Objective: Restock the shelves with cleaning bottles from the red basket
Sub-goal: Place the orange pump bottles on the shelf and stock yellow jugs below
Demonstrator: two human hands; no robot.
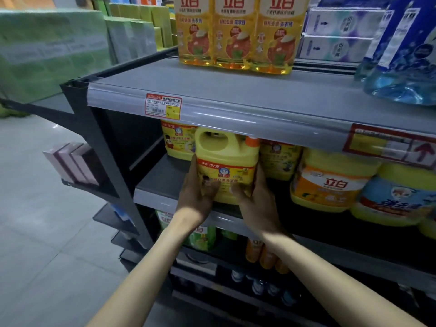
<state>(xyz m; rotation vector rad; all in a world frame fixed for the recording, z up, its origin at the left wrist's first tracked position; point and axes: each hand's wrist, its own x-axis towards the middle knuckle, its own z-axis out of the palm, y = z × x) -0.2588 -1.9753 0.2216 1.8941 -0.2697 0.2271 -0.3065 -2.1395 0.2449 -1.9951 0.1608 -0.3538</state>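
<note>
A yellow detergent jug with a handle and an orange cap stands at the front edge of the middle shelf. My left hand grips its left side and my right hand grips its right side, thumbs on the label. Two more yellow jugs of the same kind stand behind it, partly hidden. The red basket is out of view.
To the right on the same shelf stand a yellow-and-orange jug and a blue-labelled jug. The upper shelf carries three yellow refill pouches and blue pouches. Lower shelves hold green and orange bottles. Tiled floor lies at left.
</note>
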